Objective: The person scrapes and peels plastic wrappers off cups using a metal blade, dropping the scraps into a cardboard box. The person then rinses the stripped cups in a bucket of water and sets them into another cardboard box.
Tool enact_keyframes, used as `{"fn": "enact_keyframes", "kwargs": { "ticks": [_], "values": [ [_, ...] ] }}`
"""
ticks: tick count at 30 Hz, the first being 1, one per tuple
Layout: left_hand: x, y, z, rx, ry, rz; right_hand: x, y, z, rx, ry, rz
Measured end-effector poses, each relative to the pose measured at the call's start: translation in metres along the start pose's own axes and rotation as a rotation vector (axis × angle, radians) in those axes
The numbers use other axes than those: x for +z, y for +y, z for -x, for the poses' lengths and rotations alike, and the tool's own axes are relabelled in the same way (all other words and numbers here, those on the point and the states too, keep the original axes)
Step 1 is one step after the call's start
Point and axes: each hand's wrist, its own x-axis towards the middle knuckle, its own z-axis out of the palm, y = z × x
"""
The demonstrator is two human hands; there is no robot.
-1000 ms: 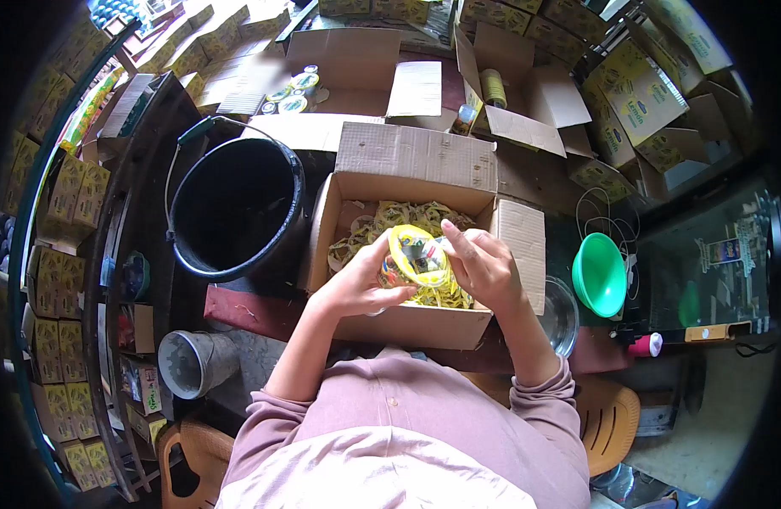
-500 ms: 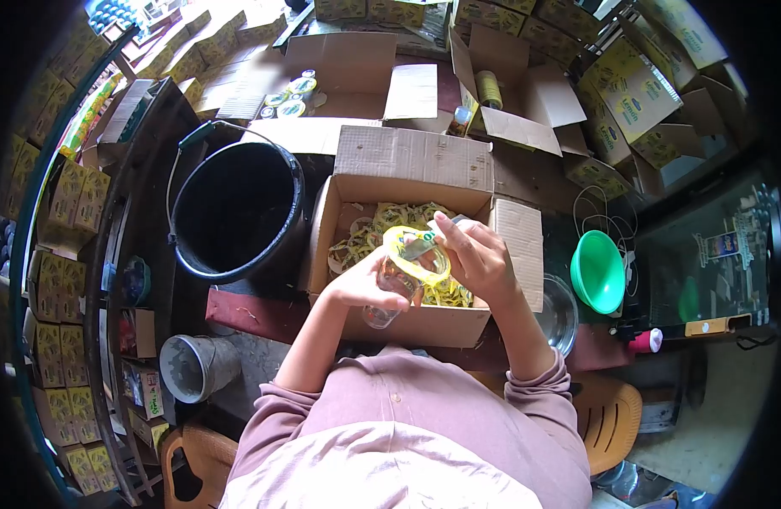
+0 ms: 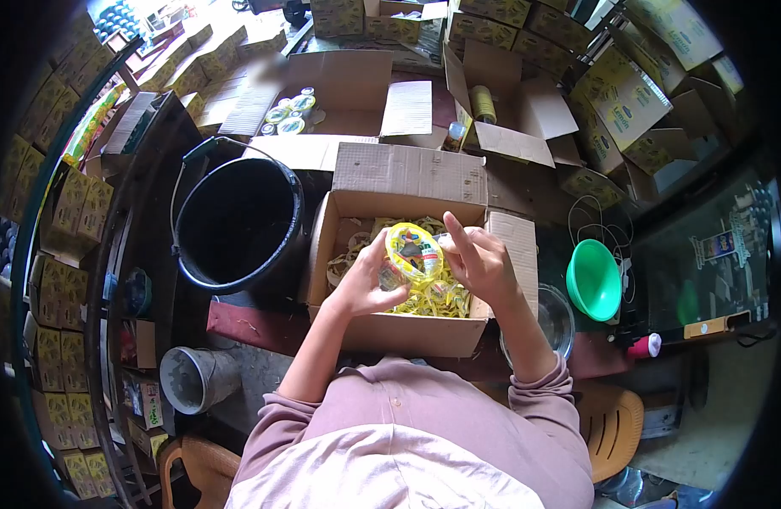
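My left hand (image 3: 366, 276) is wrapped round a clear plastic cup (image 3: 396, 276) from its left side. A yellow printed band (image 3: 417, 254) circles its top, which is tilted up towards me. My right hand (image 3: 480, 260) is at the right side of the rim, index finger raised, thumb and curled fingers against the band's edge; the exact grip is partly hidden. Below both hands stands an open cardboard box (image 3: 407, 332) with a heap of yellow-green printed strips (image 3: 437, 299) in it.
Left of the box stands a black bucket (image 3: 237, 222), with a grey bucket (image 3: 199, 378) lower down. On the right are a green bowl (image 3: 593, 280) and a clear basin (image 3: 556, 319). Behind, another open carton (image 3: 344, 76) has several lidded cups (image 3: 291, 114) beside its left wall.
The cup has turned so its banded top faces me more, and its lower body is less visible. My right index finger has straightened upward, away from the rim.
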Motion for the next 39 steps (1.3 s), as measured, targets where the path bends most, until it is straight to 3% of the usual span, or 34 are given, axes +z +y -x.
{"fn": "enact_keyframes", "kwargs": {
  "ticks": [5, 14, 17, 21, 26, 29, 33, 35, 37, 38, 39],
  "values": [
    [0.007, 0.008, -0.007, -0.009, 0.021, -0.194, -0.001, 0.001, -0.002, -0.026, -0.01, -0.02],
    [0.003, 0.011, -0.01, -0.166, -0.25, 0.094, -0.002, 0.008, 0.003, -0.09, 0.001, -0.037],
    [0.009, 0.01, -0.01, -0.217, -0.252, 0.316, -0.006, 0.007, 0.003, -0.099, -0.002, -0.04],
    [0.002, 0.014, -0.012, -0.45, -0.421, 0.508, -0.007, 0.007, 0.003, -0.108, 0.011, -0.044],
    [0.002, -0.003, -0.018, -0.429, -0.706, 0.739, -0.005, 0.008, 0.005, -0.131, 0.048, -0.053],
    [0.01, -0.012, -0.018, -0.44, -0.839, 1.116, -0.007, 0.005, -0.001, -0.138, 0.084, -0.123],
    [0.01, -0.017, -0.021, -0.596, -0.92, 1.553, -0.004, 0.008, 0.004, -0.152, 0.005, -0.063],
    [0.006, -0.032, -0.027, -0.532, -0.913, 1.351, -0.001, 0.014, 0.007, -0.156, -0.03, -0.024],
    [0.002, -0.023, -0.028, -0.569, -0.673, 1.205, 0.0, 0.015, 0.009, -0.118, -0.051, 0.012],
    [-0.01, -0.044, -0.034, -0.489, -0.793, 1.029, -0.002, 0.017, 0.011, -0.11, -0.066, 0.026],
    [-0.014, -0.048, -0.035, -0.412, -0.682, 0.894, -0.003, 0.018, 0.013, -0.1, -0.081, 0.04]
  ]
}}
